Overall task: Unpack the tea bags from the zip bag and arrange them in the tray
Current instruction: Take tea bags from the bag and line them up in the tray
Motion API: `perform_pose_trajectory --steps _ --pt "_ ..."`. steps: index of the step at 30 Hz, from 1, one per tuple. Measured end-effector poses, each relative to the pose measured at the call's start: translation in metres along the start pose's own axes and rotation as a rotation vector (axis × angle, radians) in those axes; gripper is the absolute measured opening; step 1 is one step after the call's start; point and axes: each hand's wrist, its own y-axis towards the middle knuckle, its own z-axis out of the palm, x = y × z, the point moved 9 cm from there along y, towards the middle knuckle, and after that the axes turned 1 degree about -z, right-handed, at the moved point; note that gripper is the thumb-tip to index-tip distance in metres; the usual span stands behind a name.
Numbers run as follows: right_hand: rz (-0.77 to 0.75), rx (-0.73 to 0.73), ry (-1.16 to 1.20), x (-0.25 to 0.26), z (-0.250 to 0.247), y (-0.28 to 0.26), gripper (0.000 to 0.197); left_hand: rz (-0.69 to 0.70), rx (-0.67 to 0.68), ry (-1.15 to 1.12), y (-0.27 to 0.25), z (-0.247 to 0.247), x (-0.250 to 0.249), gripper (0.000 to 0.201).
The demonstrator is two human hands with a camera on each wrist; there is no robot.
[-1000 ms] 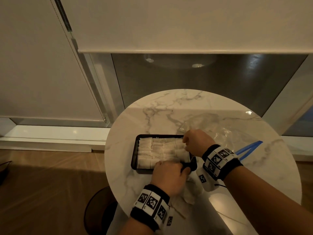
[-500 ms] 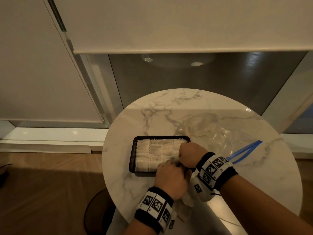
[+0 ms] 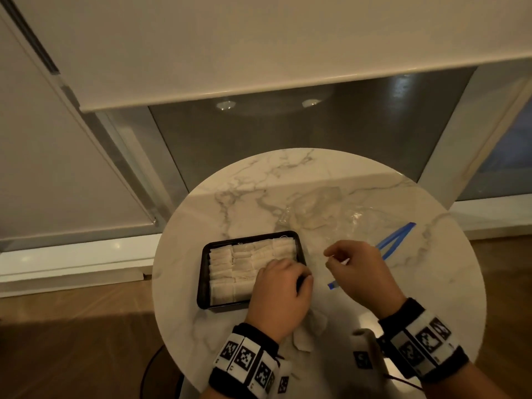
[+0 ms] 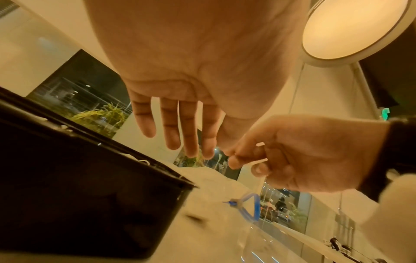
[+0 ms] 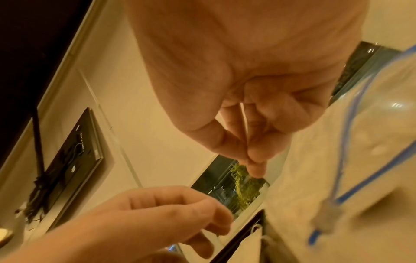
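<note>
Head view: right hand [image 3: 357,272] pinches a thin white string or tag, bag end not visible; left hand [image 3: 280,292], fingers straight and holding nothing, hovers just left of that pinch over the tray's [image 3: 203,279] near-right corner. Tea bags [image 3: 230,269] fill the tray in rows, so mostly done. Beyond the pinch, zip bag [image 3: 345,223] lies flat, looks about empty.
</note>
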Motion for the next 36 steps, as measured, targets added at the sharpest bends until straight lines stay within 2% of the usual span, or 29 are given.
perform_pose_trajectory --steps 3,7,10,14,16,21,24,29,33,36 --pt "0.099 -0.016 0.033 -0.034 -0.024 -0.011 0.019 0.082 0.045 0.036 0.004 0.005 -0.027 0.027" --pt "0.17 -0.006 -0.07 -0.073 -0.041 -0.018 0.03 0.096 0.231 0.23 0.012 0.034 -0.051 0.041" --pt "0.156 0.095 -0.191 -0.089 -0.036 -0.017 0.044 0.129 0.329 0.35 0.02 0.054 -0.064 0.043" --pt "0.041 0.288 -0.4 -0.09 -0.013 -0.017 0.06 0.113 0.403 0.474 0.029 0.076 -0.067 0.046" --pt "0.003 0.327 -0.434 -0.088 -0.004 -0.016 0.058 0.106 0.379 0.467 0.033 0.078 -0.066 0.046" --pt "-0.073 0.292 -0.489 -0.085 0.004 -0.01 0.048 0.11 0.248 0.436 0.041 0.065 -0.072 0.041" --pt "-0.066 0.315 -0.495 -0.088 0.012 -0.01 0.047 0.085 0.216 0.431 0.047 0.06 -0.071 0.045" --pt "-0.039 0.312 -0.485 -0.088 0.016 -0.005 0.041 0.013 0.068 0.306 0.051 0.044 -0.063 0.046" --pt "0.033 0.371 -0.35 -0.088 0.016 0.005 0.039 0.022 -0.033 0.196 0.049 0.037 -0.063 0.043" --pt "0.042 0.332 -0.245 -0.078 0.009 0.024 0.038 0.047 -0.044 0.145 0.048 0.037 -0.065 0.048"
